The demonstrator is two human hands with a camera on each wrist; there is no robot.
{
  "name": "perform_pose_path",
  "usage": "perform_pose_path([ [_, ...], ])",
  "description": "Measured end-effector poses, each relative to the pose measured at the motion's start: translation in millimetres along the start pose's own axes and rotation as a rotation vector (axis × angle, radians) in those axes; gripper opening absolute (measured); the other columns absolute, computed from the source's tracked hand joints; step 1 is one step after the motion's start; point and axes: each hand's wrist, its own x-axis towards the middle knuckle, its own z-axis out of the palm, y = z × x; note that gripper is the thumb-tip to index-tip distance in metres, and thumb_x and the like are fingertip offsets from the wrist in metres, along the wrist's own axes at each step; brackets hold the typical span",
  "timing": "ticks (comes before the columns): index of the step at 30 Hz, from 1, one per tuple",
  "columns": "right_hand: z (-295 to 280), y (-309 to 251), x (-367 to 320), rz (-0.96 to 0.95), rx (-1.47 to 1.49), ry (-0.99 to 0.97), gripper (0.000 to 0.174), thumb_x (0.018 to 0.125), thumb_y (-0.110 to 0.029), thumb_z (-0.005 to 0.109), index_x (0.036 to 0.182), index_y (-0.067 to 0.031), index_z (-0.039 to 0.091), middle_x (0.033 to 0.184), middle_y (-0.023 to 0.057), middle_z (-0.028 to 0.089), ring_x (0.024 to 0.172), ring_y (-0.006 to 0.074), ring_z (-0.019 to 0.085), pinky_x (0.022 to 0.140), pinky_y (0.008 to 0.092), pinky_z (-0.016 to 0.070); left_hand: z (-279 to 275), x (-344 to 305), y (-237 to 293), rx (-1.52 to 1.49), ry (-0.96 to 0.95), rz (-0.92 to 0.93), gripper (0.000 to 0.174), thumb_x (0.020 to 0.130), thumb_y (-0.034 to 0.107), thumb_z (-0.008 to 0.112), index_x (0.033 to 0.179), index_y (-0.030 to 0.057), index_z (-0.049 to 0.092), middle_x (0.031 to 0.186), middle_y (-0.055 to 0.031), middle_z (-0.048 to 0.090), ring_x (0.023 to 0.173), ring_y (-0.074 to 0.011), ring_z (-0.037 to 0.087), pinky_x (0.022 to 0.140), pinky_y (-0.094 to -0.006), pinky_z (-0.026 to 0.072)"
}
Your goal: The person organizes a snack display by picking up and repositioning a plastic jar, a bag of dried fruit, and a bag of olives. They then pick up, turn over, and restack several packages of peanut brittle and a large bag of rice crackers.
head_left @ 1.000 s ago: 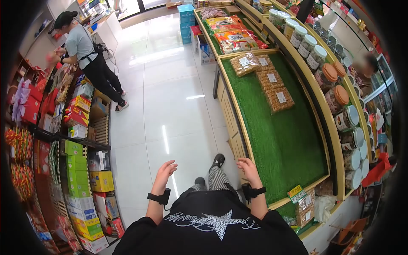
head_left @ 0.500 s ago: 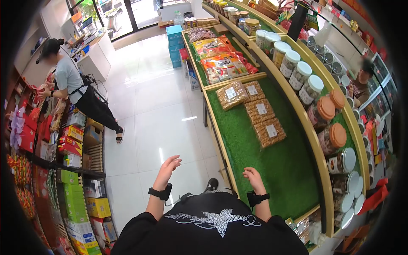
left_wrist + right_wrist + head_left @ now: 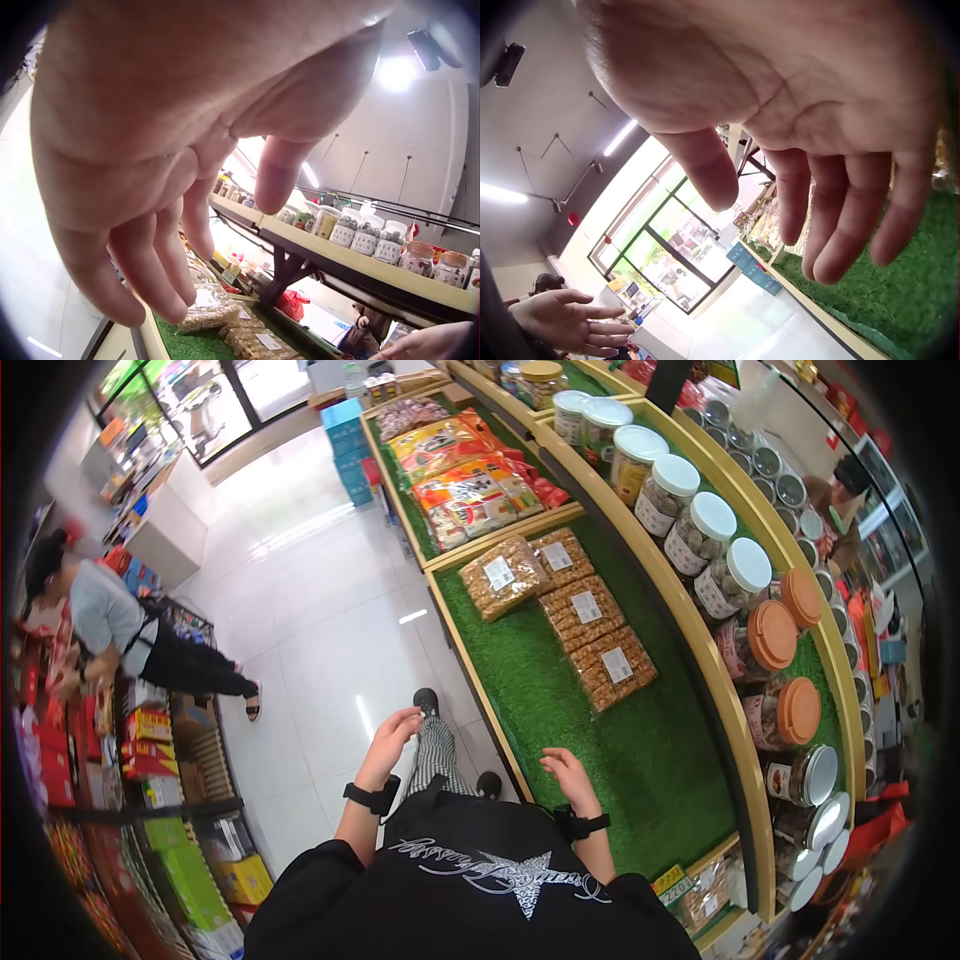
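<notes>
My left hand (image 3: pixel 392 742) is held over the aisle floor, its fingers loosely bent and nothing in them. In the left wrist view its palm and hanging fingers fill much of the picture. My right hand (image 3: pixel 571 776) hovers over the near left part of the green turf-lined display table (image 3: pixel 520 680), also holding nothing. Ahead of it, several clear packs of brown nut-like snack blocks (image 3: pixel 612 665) with white labels lie in a short row. One pack (image 3: pixel 498 575) sits at the left, overlapping its neighbour.
Lidded jars (image 3: pixel 715 575) line the raised shelf on the right. Colourful snack bags (image 3: pixel 475 495) lie on the farther display. A person (image 3: pixel 110 625) stands at the left shelves, beyond the tiled aisle (image 3: pixel 300 620). Blue boxes (image 3: pixel 347 450) are stacked near the far display.
The view has turned and moved closer to the display, so the snack packs sit farther left and nearer. My right hand has come over the green turf; both hands stay empty.
</notes>
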Motion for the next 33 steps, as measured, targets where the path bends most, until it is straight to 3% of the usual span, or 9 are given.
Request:
perform_pose_path([
  [6,-6,4,31,0.075,0.153,0.304,0.027,0.082,-0.022,0.05,0.104,-0.0057,0.054,0.089,0.0029,0.06,0.078,0.0097,0.053,0.068,0.0228,0.0395,-7,116,48,0.031,-0.166,0.049,0.037,0.081,0.019,0.048,0.113,0.0,0.048,0.105,-0.0106,0.056,0.095,-0.0163,0.05,0.085,-0.028,0.0369],
  [9,6,-21,59,0.077,0.199,0.445,0.028,0.081,-0.022,0.05,0.104,-0.0055,0.053,0.09,0.0035,0.06,0.078,0.0099,0.053,0.067,0.0224,0.0394,-12,170,89,0.064,-0.26,0.084,0.036,0.082,0.018,0.048,0.113,-0.0003,0.048,0.106,-0.0114,0.055,0.097,-0.0165,0.05,0.086,-0.0278,0.0365],
  [17,62,-96,146,0.012,0.182,0.313,0.028,0.083,-0.017,0.049,0.105,0.0005,0.051,0.092,0.0067,0.056,0.088,0.0139,0.053,0.075,0.0258,0.0416,-29,277,131,0.154,-0.412,0.102,0.036,0.082,0.018,0.048,0.113,-0.0005,0.048,0.104,-0.0101,0.055,0.096,-0.0159,0.05,0.084,-0.0265,0.037],
  [21,77,-138,169,0.18,0.276,0.206,0.035,0.087,-0.027,0.042,0.114,-0.0061,0.046,0.104,0.0085,0.055,0.095,0.0164,0.054,0.08,0.0292,0.0389,-28,317,126,0.168,-0.499,-0.074,0.04,0.08,0.02,0.05,0.114,0.0003,0.047,0.098,-0.0068,0.056,0.087,-0.0124,0.049,0.077,-0.0238,0.0376],
  [27,77,-128,225,0.346,0.47,0.27,0.047,0.084,-0.026,0.047,0.124,-0.0058,0.034,0.108,0.0084,0.052,0.095,0.0167,0.053,0.077,0.0276,0.0402,-1,405,105,0.121,-0.556,-0.207,0.047,0.077,0.019,0.051,0.12,0.0011,0.041,0.091,-0.0013,0.054,0.067,-0.0049,0.04,0.06,-0.0204,0.033],
  [29,77,-112,242,0.363,0.714,0.282,0.05,0.083,-0.026,0.049,0.126,-0.006,0.033,0.109,0.0084,0.052,0.095,0.0178,0.053,0.079,0.0282,0.0398,11,430,104,0.202,-0.56,-0.211,0.051,0.075,0.018,0.051,0.121,-0.0008,0.038,0.1,-0.0049,0.053,0.08,-0.0092,0.047,0.069,-0.0215,0.0358],
  [30,77,-110,250,0.372,0.725,0.293,0.05,0.083,-0.026,0.049,0.126,-0.006,0.033,0.109,0.0084,0.052,0.095,0.0178,0.053,0.079,0.0282,0.0398,18,437,106,0.159,-0.602,-0.193,0.059,0.073,0.018,0.051,0.125,-0.0026,0.032,0.109,-0.0095,0.051,0.097,-0.0159,0.047,0.081,-0.024,0.0346],
  [33,81,-106,275,0.443,0.719,0.351,0.056,0.082,-0.027,0.05,0.129,-0.0066,0.028,0.117,0.0105,0.047,0.1,0.0199,0.05,0.082,0.0306,0.0387,31,478,81,0.296,-0.57,-0.204,0.065,0.073,0.026,0.052,0.13,0.0037,0.028,0.116,-0.0084,0.045,0.1,-0.0164,0.042,0.083,-0.0288,0.0316],
])
